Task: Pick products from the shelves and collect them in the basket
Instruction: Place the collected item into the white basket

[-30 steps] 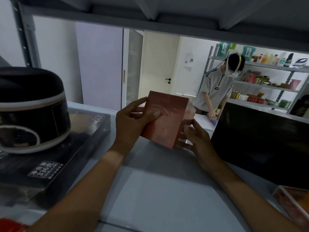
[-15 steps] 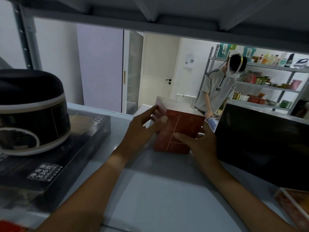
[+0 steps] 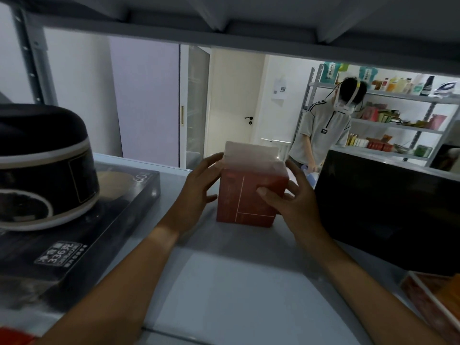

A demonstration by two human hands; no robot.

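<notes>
The head view looked along a pale grey shelf board (image 3: 236, 295), with the underside of the next shelf (image 3: 224, 18) running across the top. Nearest, at the board's front right corner, lay part of an orange-red packet (image 3: 433, 302). Two bare forearms reached in from the front edge toward the middle of the board. Along the left edge sat a flat dark boxed product (image 3: 82, 235) with a white printed label, and a black rice cooker (image 3: 39, 168) with a pale band stood on top of it. In the middle of the board, a red carton (image 3: 251, 192) with thin white lines stood upright on its base. The left hand (image 3: 199, 192) lay flat against the carton's left side, fingers spread, and the right hand (image 3: 291, 202) pressed on its right side with the thumb across the front face; together they clasped the carton. Just right of the right hand, a large black box (image 3: 388, 207) filled the right side of the board. Beyond the back edge, across the room, another person (image 3: 323, 130) in a grey shirt and a head-mounted camera stood beside metal shelving (image 3: 408, 95) stocked with colourful packets and bottles. A white door (image 3: 236, 105) with a dark handle was behind.
</notes>
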